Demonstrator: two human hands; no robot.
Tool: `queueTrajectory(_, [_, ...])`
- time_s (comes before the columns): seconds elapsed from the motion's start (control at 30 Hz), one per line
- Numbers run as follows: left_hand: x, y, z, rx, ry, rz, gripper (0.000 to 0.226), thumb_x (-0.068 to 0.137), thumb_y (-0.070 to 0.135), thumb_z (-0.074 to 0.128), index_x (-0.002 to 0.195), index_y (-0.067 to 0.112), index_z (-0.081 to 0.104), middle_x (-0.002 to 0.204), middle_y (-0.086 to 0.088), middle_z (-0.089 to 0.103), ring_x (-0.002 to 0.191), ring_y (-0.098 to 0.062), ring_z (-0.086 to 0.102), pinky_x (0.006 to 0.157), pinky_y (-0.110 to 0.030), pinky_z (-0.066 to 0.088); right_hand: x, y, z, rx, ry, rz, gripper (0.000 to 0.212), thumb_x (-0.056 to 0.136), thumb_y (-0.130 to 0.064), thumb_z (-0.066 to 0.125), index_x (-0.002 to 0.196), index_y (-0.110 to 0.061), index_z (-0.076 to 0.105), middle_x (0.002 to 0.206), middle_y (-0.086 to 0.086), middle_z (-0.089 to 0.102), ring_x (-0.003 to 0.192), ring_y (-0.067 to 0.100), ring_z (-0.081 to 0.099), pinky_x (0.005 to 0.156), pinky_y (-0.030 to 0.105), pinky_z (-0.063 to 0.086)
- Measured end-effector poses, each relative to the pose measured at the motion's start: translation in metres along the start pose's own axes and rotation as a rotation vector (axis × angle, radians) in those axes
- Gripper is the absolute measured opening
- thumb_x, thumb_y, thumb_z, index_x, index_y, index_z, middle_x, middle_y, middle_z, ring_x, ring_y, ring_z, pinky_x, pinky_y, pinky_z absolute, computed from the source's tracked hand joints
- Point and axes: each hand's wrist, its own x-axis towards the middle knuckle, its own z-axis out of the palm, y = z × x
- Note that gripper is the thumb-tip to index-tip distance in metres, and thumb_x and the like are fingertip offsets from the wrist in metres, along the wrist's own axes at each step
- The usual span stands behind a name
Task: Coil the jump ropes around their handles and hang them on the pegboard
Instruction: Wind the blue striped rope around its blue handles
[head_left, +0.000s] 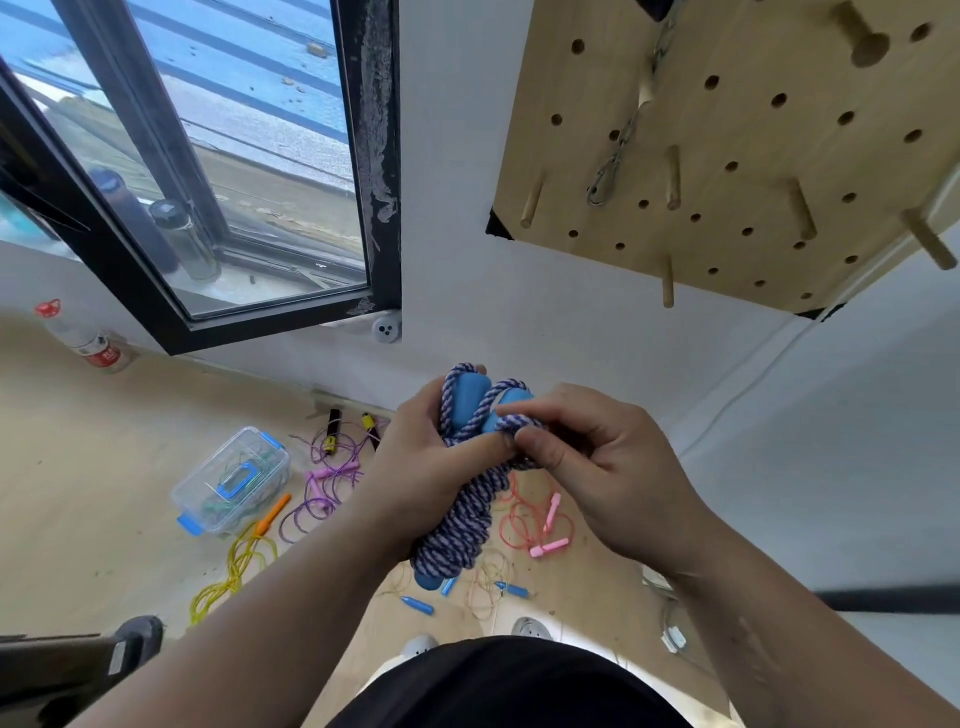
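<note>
A thick purple-and-white braided jump rope (465, 525) is wound around its two blue handles (470, 397). My left hand (415, 478) grips the bundle around the middle from the left. My right hand (587, 467) pinches a strand of the rope near the handle tops, close to my left thumb. The wooden pegboard (727, 150) hangs on the wall above and to the right, with several wooden pegs and a metal chain (623, 140) on it. No rope hangs on the board.
Loose jump ropes lie on the floor below: purple (322, 483), yellow with an orange handle (234, 566), pink (535, 525), one with black-and-yellow handles (332, 431), one with small blue handles (418, 605). A clear plastic box (231, 480) sits left; a bottle (85, 338) stands under the window.
</note>
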Motion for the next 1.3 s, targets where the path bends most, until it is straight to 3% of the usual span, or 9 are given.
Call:
queueTrajectory(0.07, [0.001, -0.002, 0.000, 0.017, 0.030, -0.009, 0.039, 0.067, 0.028, 0.078, 0.103, 0.018, 0.069, 0.094, -0.020, 0.071, 0.083, -0.028, 0.071, 0.073, -0.045, 0.060, -0.004, 0.002, 0.000, -0.013, 0.003, 0.043, 0.031, 0.092, -0.016, 0.070, 0.117, -0.034, 0.068, 0.088, -0.010, 0.066, 0.084, 0.017, 0.066, 0.076, 0.030, 0.055])
queueTrajectory(0.13, [0.001, -0.004, 0.001, 0.018, 0.034, -0.051, 0.035, 0.067, 0.018, 0.072, 0.102, 0.022, 0.068, 0.097, -0.023, 0.069, 0.079, -0.028, 0.071, 0.069, -0.042, 0.060, -0.008, 0.004, 0.000, 0.006, 0.043, 0.095, 0.035, 0.088, -0.009, 0.076, 0.114, -0.032, 0.067, 0.082, -0.007, 0.066, 0.078, 0.017, 0.066, 0.071, 0.025, 0.054])
queueTrajectory(0.37, [0.007, -0.006, 0.004, -0.110, -0.047, -0.153, 0.051, 0.065, 0.007, 0.063, 0.116, 0.010, 0.065, 0.090, -0.015, 0.072, 0.069, -0.025, 0.070, 0.055, -0.031, 0.056, -0.009, 0.004, -0.012, -0.086, 0.095, 0.107, 0.018, 0.082, -0.012, 0.082, 0.092, -0.025, 0.072, 0.082, -0.015, 0.071, 0.079, 0.008, 0.070, 0.071, 0.014, 0.052])
queueTrajectory(0.53, [0.011, -0.003, 0.004, -0.226, -0.081, -0.234, 0.047, 0.058, 0.017, 0.069, 0.103, 0.004, 0.062, 0.074, -0.018, 0.063, 0.055, -0.028, 0.061, 0.046, -0.032, 0.051, -0.005, 0.004, -0.007, -0.048, 0.182, 0.130, 0.016, 0.088, -0.016, 0.076, 0.084, -0.026, 0.065, 0.082, -0.013, 0.068, 0.079, 0.008, 0.067, 0.069, 0.012, 0.049])
queueTrajectory(0.7, [0.005, -0.004, 0.004, -0.193, -0.128, -0.375, 0.041, 0.072, 0.016, 0.059, 0.113, 0.011, 0.060, 0.079, -0.017, 0.067, 0.062, -0.030, 0.063, 0.058, -0.040, 0.054, -0.012, 0.010, 0.018, 0.011, 0.240, 0.117, 0.009, 0.102, -0.019, 0.057, 0.094, -0.021, 0.055, 0.112, -0.008, 0.065, 0.098, 0.012, 0.067, 0.077, 0.022, 0.055])
queueTrajectory(0.83, [0.001, -0.010, 0.008, 0.004, -0.125, -0.387, 0.038, 0.091, 0.031, 0.067, 0.127, 0.027, 0.056, 0.103, -0.007, 0.073, 0.080, -0.019, 0.072, 0.063, -0.034, 0.055, -0.007, 0.009, 0.030, 0.005, 0.315, 0.111, 0.007, 0.101, -0.021, 0.057, 0.095, -0.024, 0.054, 0.110, -0.013, 0.069, 0.097, 0.007, 0.071, 0.079, 0.025, 0.058])
queueTrajectory(0.93, [-0.001, -0.013, 0.012, -0.107, 0.028, -0.372, 0.034, 0.096, 0.026, 0.066, 0.125, 0.017, 0.053, 0.113, -0.016, 0.070, 0.082, -0.021, 0.074, 0.064, -0.032, 0.056, -0.001, 0.008, 0.032, 0.130, 0.333, 0.158, 0.007, 0.099, -0.017, 0.061, 0.099, -0.024, 0.058, 0.100, -0.015, 0.073, 0.090, 0.006, 0.073, 0.075, 0.022, 0.058])
queueTrajectory(1.13, [-0.003, -0.012, 0.010, -0.178, 0.157, -0.301, 0.018, 0.101, 0.026, 0.060, 0.113, 0.015, 0.067, 0.094, -0.016, 0.072, 0.077, -0.027, 0.068, 0.070, -0.042, 0.055, -0.004, 0.017, 0.027, 0.221, 0.216, 0.220, 0.034, 0.089, -0.013, 0.076, 0.116, -0.030, 0.065, 0.106, -0.008, 0.074, 0.097, 0.013, 0.074, 0.083, 0.027, 0.059])
queueTrajectory(1.3, [-0.003, -0.013, 0.005, -0.136, 0.109, -0.313, 0.021, 0.105, 0.030, 0.052, 0.117, 0.023, 0.068, 0.107, -0.017, 0.073, 0.085, -0.023, 0.066, 0.078, -0.041, 0.053, -0.008, 0.022, 0.023, 0.179, 0.081, 0.155, 0.053, 0.089, -0.004, 0.073, 0.131, -0.034, 0.060, 0.129, -0.005, 0.065, 0.116, 0.014, 0.067, 0.098, 0.030, 0.055])
